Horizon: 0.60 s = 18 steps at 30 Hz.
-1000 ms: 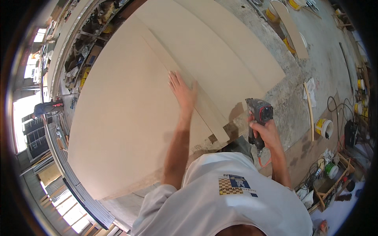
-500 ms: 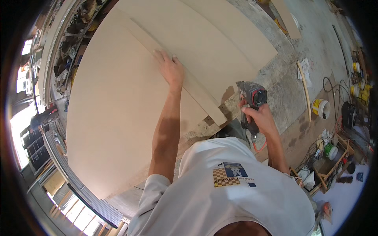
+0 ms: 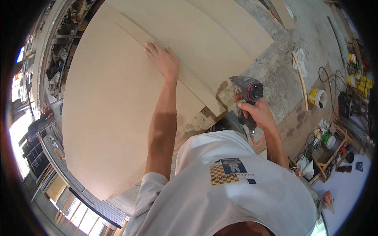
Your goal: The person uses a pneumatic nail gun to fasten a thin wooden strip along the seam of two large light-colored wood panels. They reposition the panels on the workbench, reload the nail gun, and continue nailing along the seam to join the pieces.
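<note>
My left hand (image 3: 163,61) lies flat with fingers stretched out, pressing on a narrow beige strip (image 3: 197,86). That strip runs diagonally across a large, pale beige board (image 3: 110,90), its near end close to my body at the board's edge. My right hand (image 3: 258,112) is wrapped around the grip of a dark grey and red nail gun (image 3: 248,87). The nail gun is held to the right of the strip's near end, apart from it. An orange air hose (image 3: 258,141) comes from the bottom of its grip.
Under the board is a worn, stained work surface (image 3: 275,74). A thin curved wood strip (image 3: 301,80) and a white-and-yellow bucket (image 3: 317,97) lie to the right. Farther right are black cables (image 3: 328,76) and a wooden tray (image 3: 325,167). Long metal profiles (image 3: 84,202) are stacked at left.
The whole view has shifted slightly. The nail gun in my right hand has come a little closer to the strip's near end. My left hand stays on the strip.
</note>
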Available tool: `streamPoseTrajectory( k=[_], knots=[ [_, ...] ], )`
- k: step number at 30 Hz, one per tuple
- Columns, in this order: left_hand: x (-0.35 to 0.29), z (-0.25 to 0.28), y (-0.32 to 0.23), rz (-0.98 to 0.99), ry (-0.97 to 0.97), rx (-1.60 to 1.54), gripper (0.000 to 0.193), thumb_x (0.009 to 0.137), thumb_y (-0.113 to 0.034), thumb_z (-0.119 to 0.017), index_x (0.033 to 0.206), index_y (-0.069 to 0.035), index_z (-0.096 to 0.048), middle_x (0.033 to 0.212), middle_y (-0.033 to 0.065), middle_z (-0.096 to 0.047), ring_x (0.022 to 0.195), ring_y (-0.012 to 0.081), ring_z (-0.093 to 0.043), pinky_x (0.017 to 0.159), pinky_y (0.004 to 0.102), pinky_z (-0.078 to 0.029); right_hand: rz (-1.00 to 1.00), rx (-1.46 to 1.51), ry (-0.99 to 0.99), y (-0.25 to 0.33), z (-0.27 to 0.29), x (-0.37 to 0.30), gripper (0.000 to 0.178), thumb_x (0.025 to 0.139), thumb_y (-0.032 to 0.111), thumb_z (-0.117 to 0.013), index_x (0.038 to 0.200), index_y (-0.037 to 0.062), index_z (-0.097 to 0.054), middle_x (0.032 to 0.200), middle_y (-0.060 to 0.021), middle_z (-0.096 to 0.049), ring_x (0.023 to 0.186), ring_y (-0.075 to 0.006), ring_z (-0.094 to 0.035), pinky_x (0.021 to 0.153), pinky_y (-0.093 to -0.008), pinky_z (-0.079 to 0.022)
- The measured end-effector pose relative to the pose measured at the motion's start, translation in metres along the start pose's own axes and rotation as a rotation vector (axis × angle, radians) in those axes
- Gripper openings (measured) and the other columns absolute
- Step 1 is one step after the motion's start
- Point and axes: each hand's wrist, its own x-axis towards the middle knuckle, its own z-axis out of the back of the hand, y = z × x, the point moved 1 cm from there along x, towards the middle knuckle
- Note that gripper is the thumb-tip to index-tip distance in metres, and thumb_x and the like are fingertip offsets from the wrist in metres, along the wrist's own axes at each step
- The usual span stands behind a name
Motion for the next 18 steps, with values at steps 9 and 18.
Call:
streamPoseTrajectory(
  k=[9, 18],
  knots=[
    [0.000, 0.000, -0.003, 0.019, 0.031, -0.020, 0.061, 0.100, -0.017, -0.056, 0.150, 0.011, -0.035, 0.161, 0.0311, -0.026, 0.149, 0.0502, -0.023, 0.121, 0.0574, -0.023, -0.099, -0.113, 0.030, -0.016, 0.006, -0.005, 0.038, 0.087, 0.004, -0.066, 0.124, -0.0003, -0.064, 0.102, -0.0053, -0.070, 0.060, -0.0075, -0.054, 0.054, -0.0268, -0.045],
    [0.000, -0.001, -0.004, 0.035, 0.014, -0.025, 0.060, 0.099, -0.016, -0.056, 0.149, 0.011, -0.036, 0.161, 0.0308, -0.026, 0.148, 0.0511, -0.024, 0.121, 0.0586, -0.024, -0.101, -0.168, 0.129, -0.021, -0.005, -0.022, 0.024, 0.083, 0.009, -0.070, 0.106, 0.0017, -0.070, 0.082, -0.0014, -0.068, 0.060, -0.0074, -0.057, 0.055, -0.0270, -0.047]
  ],
)
